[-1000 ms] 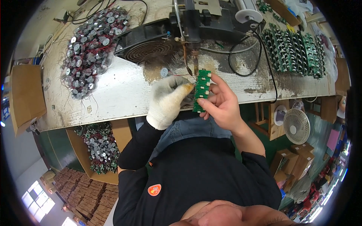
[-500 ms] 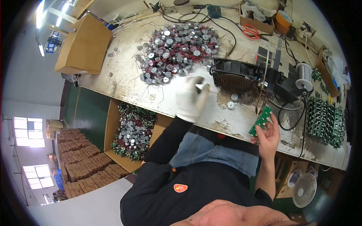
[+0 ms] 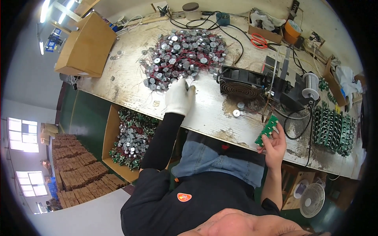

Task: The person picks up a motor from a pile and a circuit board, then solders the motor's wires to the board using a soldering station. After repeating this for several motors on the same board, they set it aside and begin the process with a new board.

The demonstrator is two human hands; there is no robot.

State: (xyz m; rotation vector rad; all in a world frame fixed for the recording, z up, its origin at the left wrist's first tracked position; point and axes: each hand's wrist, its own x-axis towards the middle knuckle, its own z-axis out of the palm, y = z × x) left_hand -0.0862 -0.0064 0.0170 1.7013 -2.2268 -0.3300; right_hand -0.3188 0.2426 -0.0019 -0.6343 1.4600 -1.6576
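A pile of small round silver metal discs with red wires [image 3: 185, 51] lies on the bench ahead of me. At its near edge is my left hand [image 3: 179, 98], in a white glove, its fingertips reaching the nearest pieces. Thumb and fingers look slightly apart, with nothing plainly held between them. My bare right hand [image 3: 274, 144] grips a green circuit board [image 3: 267, 130] by its lower edge, thumb on top. The board tilts just below the tip of a black soldering fixture [image 3: 264, 112]. Two loose discs [image 3: 236, 113] rest on the bench between my hands.
A black fan [image 3: 240, 84] stands left of the fixture, with a solder wire spool [image 3: 311, 84] on the right. Rows of green boards [image 3: 334, 129] lie at far right. Cardboard boxes [image 3: 84, 49] flank the bench; red-handled scissors [image 3: 258, 40] and cables lie behind.
My left hand has moved left from near the fan to the near edge of the disc pile. My right hand still holds the circuit board near the fixture.
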